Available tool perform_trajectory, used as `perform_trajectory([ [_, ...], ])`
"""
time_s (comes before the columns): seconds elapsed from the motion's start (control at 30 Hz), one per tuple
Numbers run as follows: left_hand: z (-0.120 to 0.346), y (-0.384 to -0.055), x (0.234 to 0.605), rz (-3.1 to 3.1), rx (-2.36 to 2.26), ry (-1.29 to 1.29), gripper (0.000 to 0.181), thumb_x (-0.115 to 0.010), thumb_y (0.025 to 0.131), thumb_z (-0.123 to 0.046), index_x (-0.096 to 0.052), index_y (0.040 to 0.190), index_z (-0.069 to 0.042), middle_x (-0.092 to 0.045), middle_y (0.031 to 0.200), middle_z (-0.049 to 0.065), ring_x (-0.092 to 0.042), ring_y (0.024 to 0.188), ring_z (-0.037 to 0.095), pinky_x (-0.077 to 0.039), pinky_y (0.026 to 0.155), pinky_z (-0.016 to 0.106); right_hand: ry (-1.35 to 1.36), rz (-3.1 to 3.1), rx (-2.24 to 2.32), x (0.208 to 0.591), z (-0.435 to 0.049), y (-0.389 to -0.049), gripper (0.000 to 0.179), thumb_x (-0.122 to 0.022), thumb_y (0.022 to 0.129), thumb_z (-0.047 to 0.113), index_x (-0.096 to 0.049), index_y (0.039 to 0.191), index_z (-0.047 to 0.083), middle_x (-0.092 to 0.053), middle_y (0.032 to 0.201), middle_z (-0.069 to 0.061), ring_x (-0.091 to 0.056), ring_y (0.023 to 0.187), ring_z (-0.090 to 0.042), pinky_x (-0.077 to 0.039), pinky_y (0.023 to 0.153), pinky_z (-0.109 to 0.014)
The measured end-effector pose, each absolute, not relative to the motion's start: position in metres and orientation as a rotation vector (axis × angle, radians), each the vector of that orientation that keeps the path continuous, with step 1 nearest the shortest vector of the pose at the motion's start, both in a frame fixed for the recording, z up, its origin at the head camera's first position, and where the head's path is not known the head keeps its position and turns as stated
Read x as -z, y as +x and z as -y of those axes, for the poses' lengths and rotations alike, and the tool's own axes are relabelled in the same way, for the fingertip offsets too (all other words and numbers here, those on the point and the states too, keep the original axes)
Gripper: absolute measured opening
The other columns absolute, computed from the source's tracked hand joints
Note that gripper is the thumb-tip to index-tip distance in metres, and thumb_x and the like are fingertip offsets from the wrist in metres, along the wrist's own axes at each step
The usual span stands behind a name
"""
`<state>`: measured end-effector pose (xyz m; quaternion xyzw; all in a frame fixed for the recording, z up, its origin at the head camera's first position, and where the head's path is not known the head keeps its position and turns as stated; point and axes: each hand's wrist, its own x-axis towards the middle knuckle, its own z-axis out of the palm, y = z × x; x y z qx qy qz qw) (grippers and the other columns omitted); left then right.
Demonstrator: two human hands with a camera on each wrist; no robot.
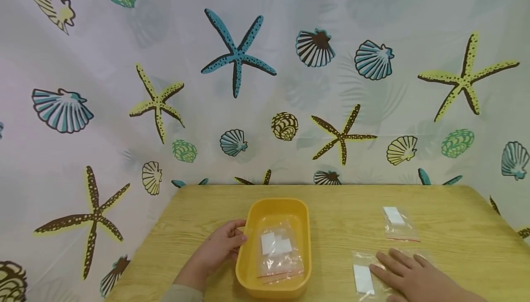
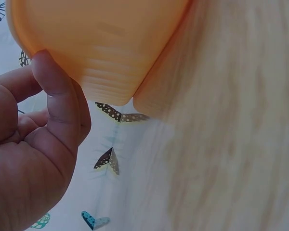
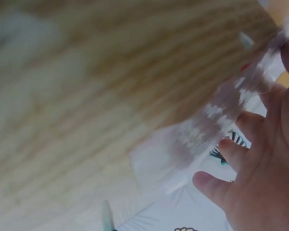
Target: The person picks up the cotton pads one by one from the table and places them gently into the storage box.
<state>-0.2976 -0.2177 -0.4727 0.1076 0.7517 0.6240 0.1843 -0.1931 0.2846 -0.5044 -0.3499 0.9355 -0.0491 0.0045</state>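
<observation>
A yellow tray [image 1: 244, 272] rests on the wooden table, with clear zip bags [image 1: 276, 256] holding white pieces inside it. My left hand [image 1: 221, 242] grips the tray's left rim; in the left wrist view, its fingers [image 2: 58, 96] bend against the tray's side wall [image 2: 106, 72]. At the right, my right hand [image 1: 414, 274] lies with spread fingers over another clear zip bag [image 1: 363, 260]. A white rectangle [image 1: 364, 279] shows in that bag left of the fingertips. Up close in the right wrist view, the fingers [image 3: 233, 154] meet the bag's crinkled plastic [image 3: 197, 130].
Farther back on the right, one more small zip bag [image 1: 400, 226] with a white piece lies on the table [image 1: 343, 210]. A curtain [image 1: 265, 108] printed with shells and starfish hangs behind the table and along its sides.
</observation>
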Motion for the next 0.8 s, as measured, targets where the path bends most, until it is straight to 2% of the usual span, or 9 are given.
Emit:
perform_trajectory([
  [0.17, 0.217, -0.297, 0.474, -2.117, -1.76, 0.308, 0.058, -0.057, 0.105, -0.017, -0.033, 0.154, 0.001, -0.055, 0.114, 0.021, -0.064, 0.089, 0.027, -0.058, 0.072, 0.041, -1.068, -2.942, 0.143, 0.502, -0.282, -0.191, 0.055, -0.038, 0.106, 0.055, -0.045, 0.155, 0.03, -0.045, 0.155, -0.003, -0.044, 0.136, -0.044, -0.044, 0.091, -0.069],
  [0.4, 0.216, -0.296, 0.472, -2.129, -1.755, 0.296, 0.057, -0.057, 0.105, -0.016, -0.033, 0.155, 0.0, -0.055, 0.114, 0.022, -0.064, 0.091, 0.027, -0.059, 0.074, 0.041, -1.254, -3.011, -0.122, 0.495, -0.274, -0.192, 0.052, -0.045, 0.106, 0.049, -0.054, 0.149, 0.02, -0.055, 0.146, 0.001, -0.053, 0.129, -0.035, -0.051, 0.085, -0.057],
  [0.63, 0.216, -0.295, 0.471, -2.124, -1.754, 0.29, 0.058, -0.057, 0.105, -0.016, -0.033, 0.155, 0.0, -0.055, 0.114, 0.021, -0.064, 0.091, 0.027, -0.059, 0.074, 0.041, -1.182, -3.017, -0.159, 0.487, -0.268, -0.191, 0.088, -0.04, 0.087, 0.083, -0.059, 0.144, 0.02, -0.057, 0.144, 0.003, -0.053, 0.129, -0.033, -0.05, 0.089, -0.055],
  [0.8, 0.215, -0.295, 0.47, -2.137, -1.744, 0.272, 0.057, -0.057, 0.105, -0.016, -0.034, 0.154, 0.0, -0.055, 0.113, 0.02, -0.063, 0.089, 0.027, -0.058, 0.073, 0.04, -1.105, -3.022, -0.126, 0.482, -0.265, -0.191, 0.092, -0.039, 0.084, 0.086, -0.058, 0.146, 0.021, -0.057, 0.144, 0.003, -0.051, 0.132, -0.032, -0.048, 0.094, -0.057],
])
